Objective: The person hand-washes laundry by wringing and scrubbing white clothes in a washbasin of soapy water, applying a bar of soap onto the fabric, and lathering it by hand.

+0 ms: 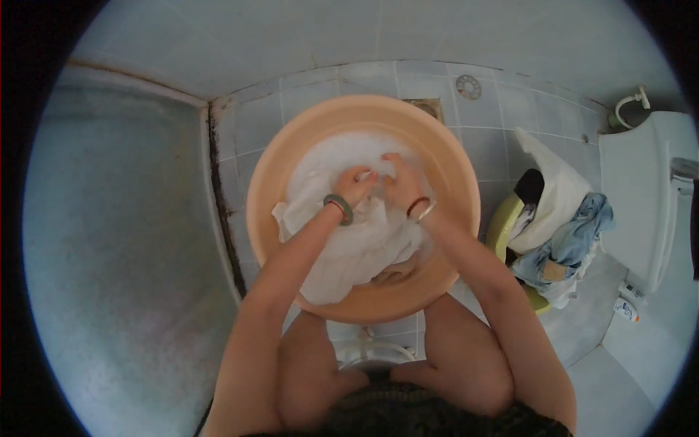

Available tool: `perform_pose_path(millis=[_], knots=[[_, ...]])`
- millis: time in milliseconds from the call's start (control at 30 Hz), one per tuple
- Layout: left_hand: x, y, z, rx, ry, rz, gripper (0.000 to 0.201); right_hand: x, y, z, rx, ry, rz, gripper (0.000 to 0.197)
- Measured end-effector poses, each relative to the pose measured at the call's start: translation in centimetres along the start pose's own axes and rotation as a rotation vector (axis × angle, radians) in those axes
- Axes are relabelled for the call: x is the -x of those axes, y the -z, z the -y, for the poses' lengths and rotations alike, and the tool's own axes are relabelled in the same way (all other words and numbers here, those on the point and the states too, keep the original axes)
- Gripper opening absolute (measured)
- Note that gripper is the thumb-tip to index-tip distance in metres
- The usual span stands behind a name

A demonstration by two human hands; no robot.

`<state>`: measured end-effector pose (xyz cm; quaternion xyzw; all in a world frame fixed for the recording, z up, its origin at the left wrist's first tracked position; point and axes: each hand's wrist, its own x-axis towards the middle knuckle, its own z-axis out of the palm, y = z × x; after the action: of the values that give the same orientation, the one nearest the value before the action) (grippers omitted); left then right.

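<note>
While near suds — fingers at white cloth.

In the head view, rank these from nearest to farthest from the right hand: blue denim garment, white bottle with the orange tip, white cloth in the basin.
Nearest to the right hand first:
1. White cloth: in the basin, right by the hand.
2. Blue denim garment: to the right, on the pile.
3. White bottle: farthest right.

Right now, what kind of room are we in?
Probably a bathroom or wash area. The floor tiles, the round drain cover set in them, and the big orange basin with white foam and wet cloth suggest it.
</note>
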<state>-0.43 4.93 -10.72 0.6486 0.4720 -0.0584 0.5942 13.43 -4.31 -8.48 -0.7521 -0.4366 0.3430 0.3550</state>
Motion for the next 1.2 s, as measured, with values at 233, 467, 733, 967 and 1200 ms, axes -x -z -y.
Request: perform_pose_path(millis=[233, 467, 733, 967, 1200], knots=[[6.2, -3.3, -0.3, 1.298, -0.119, 0.403, 0.033, 6.0, 0.0, 10.5, -0.04, 0.44, -0.107, 0.008], [6.4, -2.0, 0.9, 1.142, -0.467, 0.64, 0.023, 4.9, 0.1, 12.6, 0.058, 0.348, -0.312, 0.027], [10.1, -1.4, -3.8, 0.915, -0.041, 0.213, 0.011, 0.6, 3.0, 5.8, 0.147, 0.03, -0.262, 0.033], [5.5, 1.8, 0.1, -0.055, -0.633, -0.432, 0.034, 1.7, 3.3, 2.9, 0.476, 0.106, -0.009, 0.035], [2.3, -3.0, 0.1, -0.247, -0.416, -0.271, 0.04, 0.9, 1.4, -5.8, 0.51, -0.165, 0.152, 0.036]])
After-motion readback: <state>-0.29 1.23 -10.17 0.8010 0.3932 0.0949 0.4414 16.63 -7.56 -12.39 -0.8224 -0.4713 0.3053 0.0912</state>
